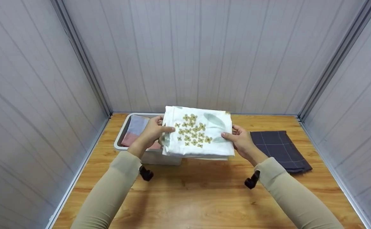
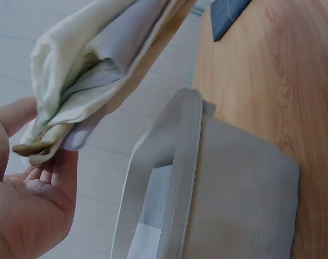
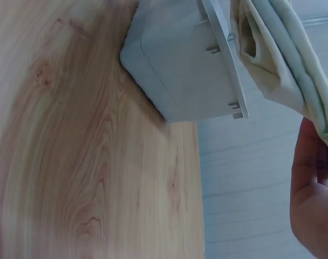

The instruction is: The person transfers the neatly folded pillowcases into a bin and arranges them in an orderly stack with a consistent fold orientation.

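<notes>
A folded white cloth [image 1: 201, 133] with tan flowers and grey-green leaves is held up in the air between both hands. My left hand [image 1: 155, 131] grips its left edge, thumb on top and fingers beneath. On the opposite edge, my right hand [image 1: 243, 141] pinches it the same way. The wrist views show the cloth's stacked layers [image 2: 94, 81] from the side. Behind my left hand stands a light grey bin [image 1: 160, 157], partly hidden by the cloth. Inside it lies a folded cloth in pink and lavender [image 1: 136, 125].
A folded dark cloth with thin pale grid lines [image 1: 276, 149] lies on the wooden table [image 1: 204, 197] at the right. Pale panel walls [image 1: 201, 57] enclose the table at the back and both sides. The bin stands near the back left corner.
</notes>
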`<control>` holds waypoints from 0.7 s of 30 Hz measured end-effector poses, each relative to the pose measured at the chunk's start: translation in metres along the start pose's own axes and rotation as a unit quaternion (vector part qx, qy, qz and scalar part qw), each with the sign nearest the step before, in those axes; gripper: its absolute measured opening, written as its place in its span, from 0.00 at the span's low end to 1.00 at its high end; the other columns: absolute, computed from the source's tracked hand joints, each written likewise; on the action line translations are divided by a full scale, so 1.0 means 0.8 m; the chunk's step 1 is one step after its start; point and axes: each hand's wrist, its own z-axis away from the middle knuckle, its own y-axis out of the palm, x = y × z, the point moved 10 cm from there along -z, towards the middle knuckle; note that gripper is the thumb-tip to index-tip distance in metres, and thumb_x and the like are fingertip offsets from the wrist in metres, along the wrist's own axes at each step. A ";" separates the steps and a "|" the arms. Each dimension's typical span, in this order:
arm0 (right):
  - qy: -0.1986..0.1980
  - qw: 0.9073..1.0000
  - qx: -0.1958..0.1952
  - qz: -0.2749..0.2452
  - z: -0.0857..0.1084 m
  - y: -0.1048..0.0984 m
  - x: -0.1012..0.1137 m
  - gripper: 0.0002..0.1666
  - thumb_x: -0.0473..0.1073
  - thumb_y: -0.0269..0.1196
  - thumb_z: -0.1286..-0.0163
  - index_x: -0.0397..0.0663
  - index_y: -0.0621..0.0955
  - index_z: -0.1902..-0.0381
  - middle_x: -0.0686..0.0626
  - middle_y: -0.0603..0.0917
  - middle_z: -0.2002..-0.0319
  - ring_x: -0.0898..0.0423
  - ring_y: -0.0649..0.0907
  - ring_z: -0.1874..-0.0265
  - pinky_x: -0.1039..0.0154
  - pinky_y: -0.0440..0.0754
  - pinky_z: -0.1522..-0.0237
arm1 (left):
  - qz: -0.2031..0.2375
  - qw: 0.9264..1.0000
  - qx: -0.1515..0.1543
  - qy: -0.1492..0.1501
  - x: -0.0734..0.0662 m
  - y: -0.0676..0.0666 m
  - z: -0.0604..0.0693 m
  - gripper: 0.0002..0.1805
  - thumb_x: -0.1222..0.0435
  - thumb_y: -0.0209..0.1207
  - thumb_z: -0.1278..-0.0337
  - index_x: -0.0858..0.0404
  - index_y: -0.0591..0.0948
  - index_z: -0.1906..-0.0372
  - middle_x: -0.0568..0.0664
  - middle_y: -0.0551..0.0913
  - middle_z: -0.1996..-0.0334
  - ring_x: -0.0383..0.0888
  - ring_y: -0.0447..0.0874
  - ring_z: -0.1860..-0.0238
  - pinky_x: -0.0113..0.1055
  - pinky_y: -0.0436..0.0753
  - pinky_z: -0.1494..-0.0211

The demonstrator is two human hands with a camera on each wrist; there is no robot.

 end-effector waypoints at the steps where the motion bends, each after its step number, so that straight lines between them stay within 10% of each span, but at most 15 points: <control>1: 0.003 1.000 0.003 0.004 -0.001 0.002 0.000 0.41 0.31 0.67 0.23 0.31 0.63 0.18 0.49 0.88 0.52 0.57 0.91 0.55 0.61 0.92 0.53 | -0.006 1.000 0.000 -0.005 0.000 -0.002 0.001 0.30 0.74 0.71 0.40 0.71 0.76 0.33 0.54 0.89 0.52 0.42 0.89 0.58 0.33 0.90 0.57; 21: 0.017 1.000 0.024 0.011 -0.022 0.053 0.020 0.39 0.23 0.65 0.29 0.32 0.66 0.22 0.45 0.84 0.51 0.54 0.88 0.56 0.59 0.92 0.59 | -0.110 0.992 -0.068 -0.008 -0.013 -0.067 0.004 0.32 0.68 0.73 0.38 0.71 0.77 0.31 0.56 0.84 0.45 0.44 0.82 0.50 0.30 0.84 0.51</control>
